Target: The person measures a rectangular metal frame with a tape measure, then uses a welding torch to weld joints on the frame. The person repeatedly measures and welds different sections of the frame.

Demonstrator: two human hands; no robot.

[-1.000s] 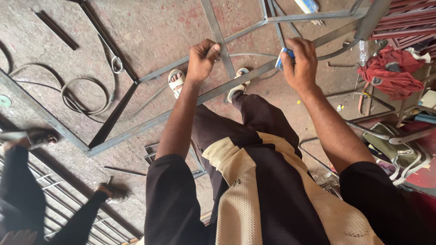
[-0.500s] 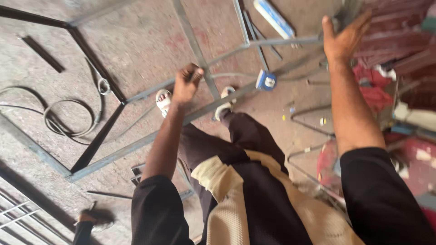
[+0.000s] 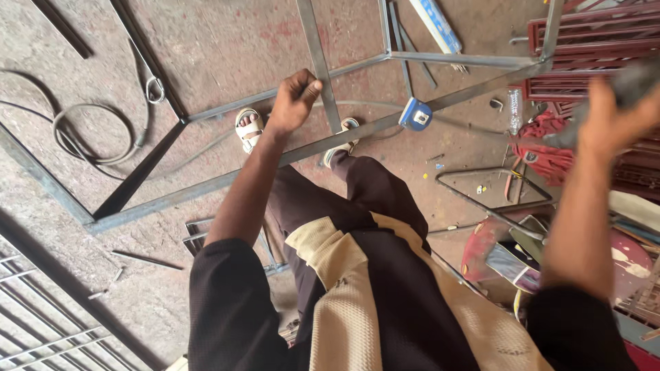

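Steel frame (image 3: 206,184) of grey flat bars, standing over concrete floor (image 3: 206,41), crossing the view from lower left to upper right.

Left hand (image 3: 295,99): closed around an upright bar (image 3: 317,62) of the frame, just above the long diagonal bar.

Right hand (image 3: 608,117): raised at right edge, blurred, wrapped about a dark grey object (image 3: 629,82); kind of object not legible, grip closed as far as can be told. Hands well apart.

Blue tape measure (image 3: 416,114): resting on the diagonal bar, between the two hands, nearer the left.

Feet in white sandals (image 3: 249,128): on the floor under the frame, either side of the upright bar.

Coiled cable (image 3: 89,130): on the floor at left, beside a dark bar of the frame.

Red rag (image 3: 543,148): on the floor at right, near a clear plastic bottle (image 3: 514,110).

Red grilles (image 3: 598,34): stacked at upper right.

Blue-and-white box (image 3: 436,24): long, on the floor at top, beyond the frame.

Grey grating (image 3: 41,323): lower left corner.
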